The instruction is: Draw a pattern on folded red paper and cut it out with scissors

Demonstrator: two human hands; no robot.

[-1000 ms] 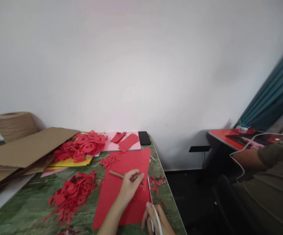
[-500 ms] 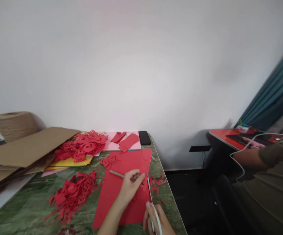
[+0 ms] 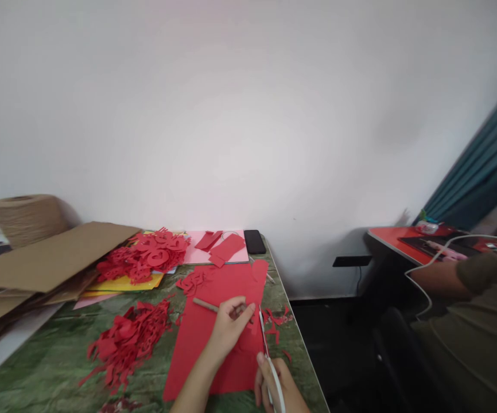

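Observation:
My right hand (image 3: 280, 384) is closed round the white handles of a pair of scissors (image 3: 275, 383), whose blades point away from me at the right side of a red paper sheet (image 3: 208, 344). Above the sheet, my left hand (image 3: 231, 321) pinches a small red paper piece (image 3: 254, 326) between thumb and fingers, close to the blade tips. Its exact shape blends into the red beneath. A brown stick-like thing (image 3: 204, 304) juts out left of that hand; its other end is hidden, so I cannot tell whether it is held. Red scraps (image 3: 276, 324) lie right of the blades.
Red cut-outs form one heap (image 3: 132, 338) on the green table (image 3: 59, 355) and another (image 3: 149, 258) on coloured paper. Cardboard (image 3: 59, 258) and a twine spool (image 3: 27, 218) stand left. A phone (image 3: 254, 242) lies at the back. A person's arm (image 3: 442, 279) is at the right.
Hardly anything differs. The view has shifted very slightly, and both hands keep their grips on the red paper piece and the scissors.

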